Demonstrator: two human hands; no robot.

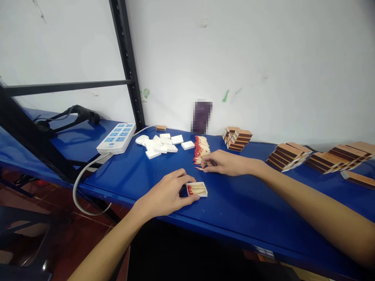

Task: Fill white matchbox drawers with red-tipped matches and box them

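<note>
My left hand (pixel 172 191) grips a white matchbox tray (pixel 206 192) near the front of the blue table, thumb on the near side and fingers on the far side. Red-headed matches (pixel 197 189) lie side by side in that tray. Just beyond it, my right hand (pixel 218 163) is pinched at the near end of a long row of loose matches (pixel 202 146). A match (pixel 200 168) sticks out to the left from its fingertips. The curled fingers partly hide the row's near end.
White trays (pixel 161 145) lie heaped at the back left, beside a power strip (pixel 117 137) with a looping cable. Brown-sided matchbox sleeves (pixel 238 138) stand stacked at the back, with more stacks (pixel 287 156) to the right. A black shelf post (pixel 129 62) rises at left.
</note>
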